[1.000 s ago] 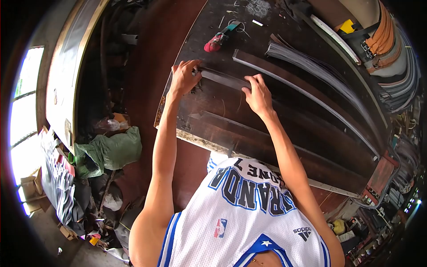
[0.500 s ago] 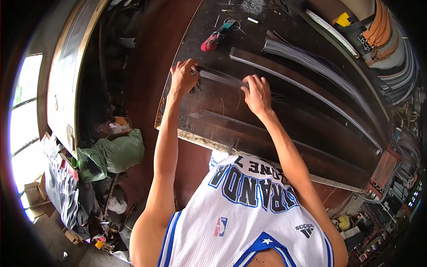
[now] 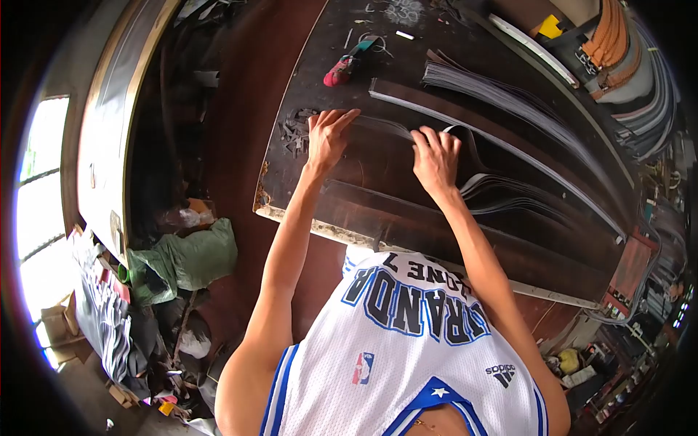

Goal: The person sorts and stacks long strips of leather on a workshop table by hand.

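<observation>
Left hand (image 3: 329, 138) is lying flat, fingers spread, pinning the strip (image 3: 385, 125) end on the workbench (image 3: 305, 185). Right hand (image 3: 435, 156) is pinching and lifting dark strips; peeling slowly, left pressure steady, likely keeps the stack (image 3: 509, 190) aligned.

Beyond the workbench (image 3: 305, 163), a red-handled tool (image 3: 343, 67) lies; left of the workbench, a green bag (image 3: 190, 251) slumps.

On a dark workbench (image 3: 305, 182), the left hand (image 3: 327, 138) presses flat on a thin dark strip (image 3: 385, 127) while the right hand (image 3: 436, 156) pinches and lifts it. A stack of strips (image 3: 502, 98) and a red-handled tool (image 3: 342, 69) lie beyond.
</observation>
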`<state>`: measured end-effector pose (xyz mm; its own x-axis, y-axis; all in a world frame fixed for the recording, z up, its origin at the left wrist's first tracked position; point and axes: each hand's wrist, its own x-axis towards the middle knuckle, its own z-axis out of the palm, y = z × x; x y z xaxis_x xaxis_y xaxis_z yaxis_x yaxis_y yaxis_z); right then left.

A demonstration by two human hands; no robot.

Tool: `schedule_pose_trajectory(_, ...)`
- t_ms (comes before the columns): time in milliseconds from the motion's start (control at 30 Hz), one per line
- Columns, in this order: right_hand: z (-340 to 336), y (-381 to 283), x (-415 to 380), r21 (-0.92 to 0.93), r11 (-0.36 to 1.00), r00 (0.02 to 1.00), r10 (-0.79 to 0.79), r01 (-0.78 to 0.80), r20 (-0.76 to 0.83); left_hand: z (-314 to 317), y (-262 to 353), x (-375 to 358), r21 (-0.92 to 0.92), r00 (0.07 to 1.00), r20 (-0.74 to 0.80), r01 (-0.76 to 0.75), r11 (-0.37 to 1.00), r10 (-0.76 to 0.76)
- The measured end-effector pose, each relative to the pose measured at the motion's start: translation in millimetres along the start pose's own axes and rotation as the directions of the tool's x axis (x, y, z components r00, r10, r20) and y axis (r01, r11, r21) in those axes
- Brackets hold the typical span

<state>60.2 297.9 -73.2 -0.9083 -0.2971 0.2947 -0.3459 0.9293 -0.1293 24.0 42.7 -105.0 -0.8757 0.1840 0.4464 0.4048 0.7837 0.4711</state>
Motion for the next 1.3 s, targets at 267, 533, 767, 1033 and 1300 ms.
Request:
schedule_pose_trajectory(267, 21.3, -15.7, 22.7, 0.149, 0.986, 0.995, -0.084, 0.076, 0.050, -5.6, -3.4, -1.5, 0.067, 0.985, 0.051, -0.167, 0.984, 0.164)
schedule_pose_trajectory(533, 33.8, -21.4, 17.6, 0.221, 0.973, 0.997, -0.073, 0.071, -0.003, -8.8, 14.2, 10.4, 0.282, 0.940, 0.134, -0.340, 0.897, 0.314)
schedule_pose_trajectory(767, 33.5, -31.3, 26.4, 0.401, 0.913, 0.994, 0.032, -0.071, 0.103, 11.8, 14.2, 20.0, 0.020, 0.908, 0.353, -0.246, 0.969, 0.224)
schedule_pose_trajectory(1033, 13.7, -72.3, 64.4, 0.468, 0.873, 0.964, 0.010, -0.138, 0.266, -52.1, 8.0, 65.6, -0.186, 0.716, 0.671, -0.086, 0.979, 0.190)
schedule_pose_trajectory(1300, -19.5, -86.0, 71.9, 0.483, 0.875, 0.972, -0.129, 0.019, 0.194, -140.4, 31.9, 111.7, -0.178, 0.560, 0.821, 0.067, 0.982, 0.110)
